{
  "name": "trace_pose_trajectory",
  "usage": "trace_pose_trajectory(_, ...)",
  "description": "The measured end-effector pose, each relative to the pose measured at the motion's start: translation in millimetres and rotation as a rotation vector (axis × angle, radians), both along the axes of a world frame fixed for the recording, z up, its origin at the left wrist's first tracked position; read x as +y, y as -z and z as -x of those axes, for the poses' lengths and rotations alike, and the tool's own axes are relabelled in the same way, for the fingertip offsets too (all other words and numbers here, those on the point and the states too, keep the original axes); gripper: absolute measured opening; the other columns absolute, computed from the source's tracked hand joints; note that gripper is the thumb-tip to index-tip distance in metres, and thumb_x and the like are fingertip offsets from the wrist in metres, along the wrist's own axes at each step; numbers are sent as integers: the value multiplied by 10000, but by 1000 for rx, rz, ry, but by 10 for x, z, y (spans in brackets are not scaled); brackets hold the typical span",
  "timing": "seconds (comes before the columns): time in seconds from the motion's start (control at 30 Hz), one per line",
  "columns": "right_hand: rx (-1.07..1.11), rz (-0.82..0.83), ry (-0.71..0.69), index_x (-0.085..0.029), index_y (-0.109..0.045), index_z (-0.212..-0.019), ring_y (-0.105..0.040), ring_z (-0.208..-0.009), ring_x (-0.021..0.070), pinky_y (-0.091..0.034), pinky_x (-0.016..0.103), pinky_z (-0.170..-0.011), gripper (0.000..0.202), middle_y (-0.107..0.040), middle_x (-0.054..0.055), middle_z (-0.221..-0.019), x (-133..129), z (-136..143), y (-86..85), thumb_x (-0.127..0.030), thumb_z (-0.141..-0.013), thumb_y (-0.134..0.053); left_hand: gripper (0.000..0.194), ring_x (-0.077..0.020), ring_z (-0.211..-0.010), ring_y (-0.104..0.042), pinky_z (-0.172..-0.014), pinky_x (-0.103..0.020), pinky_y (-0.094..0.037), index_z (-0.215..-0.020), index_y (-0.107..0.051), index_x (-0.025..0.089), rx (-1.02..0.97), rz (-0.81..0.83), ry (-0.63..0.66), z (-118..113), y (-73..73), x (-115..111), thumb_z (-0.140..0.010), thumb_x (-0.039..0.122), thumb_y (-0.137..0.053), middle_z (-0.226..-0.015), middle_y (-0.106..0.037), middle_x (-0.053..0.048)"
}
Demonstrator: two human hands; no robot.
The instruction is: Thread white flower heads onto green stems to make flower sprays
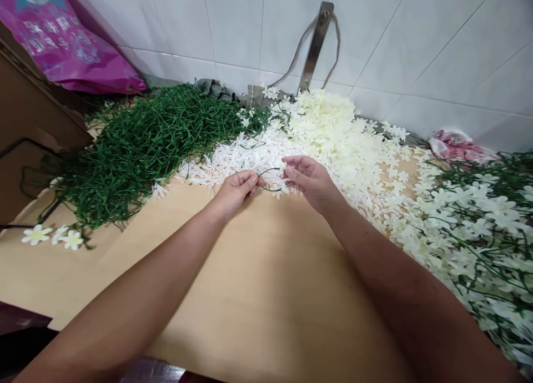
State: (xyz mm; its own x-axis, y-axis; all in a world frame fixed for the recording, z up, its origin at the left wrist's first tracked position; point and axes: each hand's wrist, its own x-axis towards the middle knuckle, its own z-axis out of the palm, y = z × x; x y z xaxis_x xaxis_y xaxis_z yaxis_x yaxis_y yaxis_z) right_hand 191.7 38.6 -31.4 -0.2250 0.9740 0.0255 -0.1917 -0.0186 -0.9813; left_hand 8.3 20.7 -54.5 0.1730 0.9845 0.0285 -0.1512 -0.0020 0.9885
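Note:
My left hand is closed, thumb against forefinger, on a thin green artificial flower stem. The stem forks into curved branches that reach to the right. My right hand pinches a small whitish flower by the tip of the upper branch; the fingers partly hide it. At the lower branch's end is another pale piece, too small to make out clearly. Just behind both hands spreads a heap of thin white stamen-like pieces. Loose cream petal pieces are piled behind my right hand.
A tangled mound of green stems lies at the left, near a cardboard box and a pink bag. Finished-looking white flowers on stems are heaped at the right. A metal strip leans on the tiled wall behind the board.

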Motion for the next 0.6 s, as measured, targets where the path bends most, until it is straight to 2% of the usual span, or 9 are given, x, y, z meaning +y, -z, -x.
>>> trace_pose_trajectory(0.17,-16,-50,41,-184,-585,-706,-534,-553,68,-453,217,-555,441,-579,-53,-576,15,22,31,-434,-459,-852,389,-73,-498,-331,-499,-220,-223,-703,-651,141,10,4,13,-12,-6,-21,-657,523,-711,-502,-436,37)
trace_pose_trajectory(0.4,-103,-71,71,-181,-586,-682,-512,-520,72,-416,225,-519,442,-571,-45,-544,73,-64,1,-454,-454,-849,377,-75,-487,-310,-489,-232,-221,-704,-641,150,45,13,13,-15,-33,-26,-716,527,-652,-517,-426,38)
trace_pose_trajectory(0.5,-149,-148,34,-202,-606,-690,-506,-528,88,-423,256,-532,382,-571,-32,-565,71,-241,-197,-437,-501,-840,407,-77,-481,-302,-487,-239,-227,-673,-618,150,52,-18,10,-29,-36,-24,-740,551,-607,-521,-424,34)
trace_pose_trajectory(0.57,-150,-292,46,-242,-626,-704,-525,-569,102,-435,279,-564,315,-583,-18,-625,5,-453,-449,-426,-543,-824,409,-77,-479,-305,-491,-238,-232,-660,-603,150,64,-20,25,-39,-33,-23,-751,548,-589,-523,-417,36)
trace_pose_trajectory(0.6,-147,-415,116,-268,-629,-699,-536,-599,107,-436,289,-579,286,-586,-9,-662,-54,-580,-604,-457,-570,-800,398,-77,-481,-310,-494,-236,-234,-661,-599,149,75,-13,42,-43,-31,-23,-755,535,-586,-523,-412,38)
